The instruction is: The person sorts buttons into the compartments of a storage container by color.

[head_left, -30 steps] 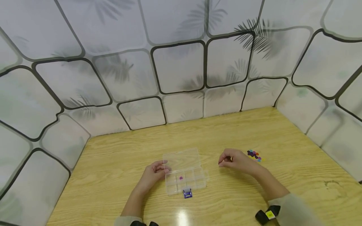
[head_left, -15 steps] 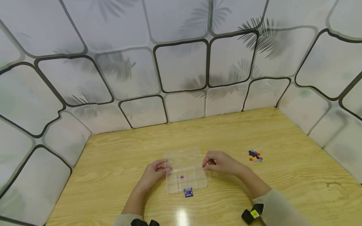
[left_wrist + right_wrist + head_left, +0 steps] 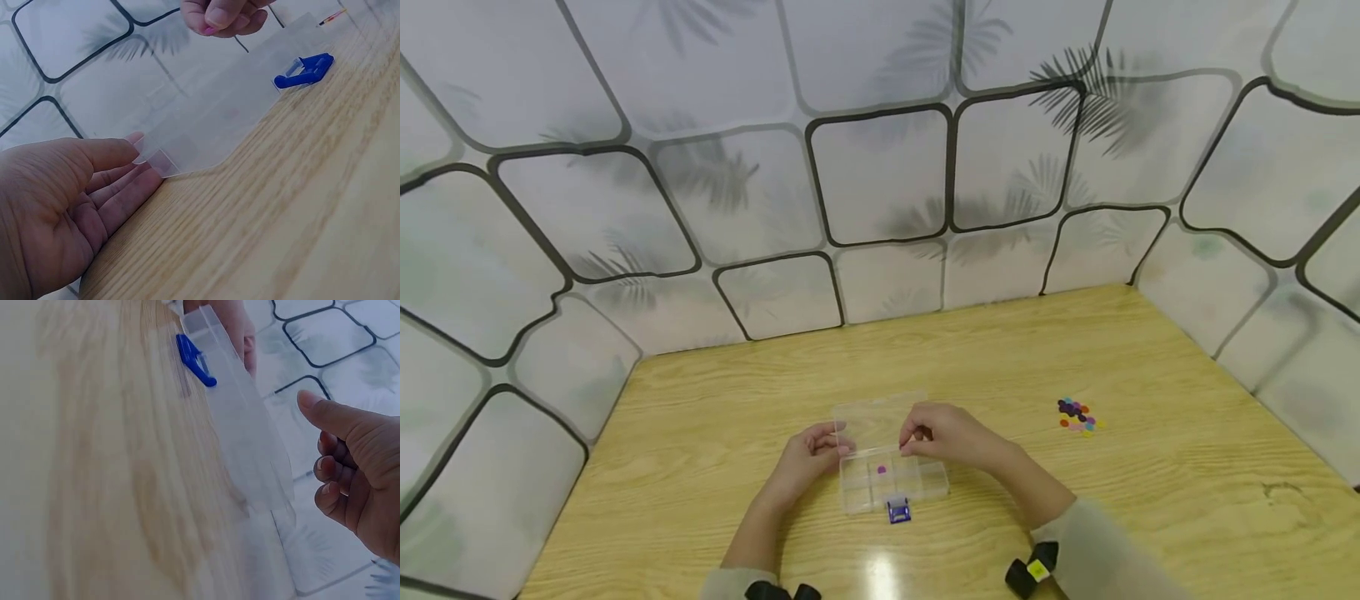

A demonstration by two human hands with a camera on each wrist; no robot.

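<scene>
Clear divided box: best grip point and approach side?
Likely the left end of the clear box, pinched thumb-and-fingers from the person's left, where the left hand holds it. That short side is thin-walled, clear of the blue latch on the near edge, and leaves the compartments open from above to the right hand.

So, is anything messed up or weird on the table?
A small dark mark at the right of the table breaks the wood pattern; scratch or stain, I can't tell. The colorful discs lie bunched together, so nothing looks spilled.
</scene>
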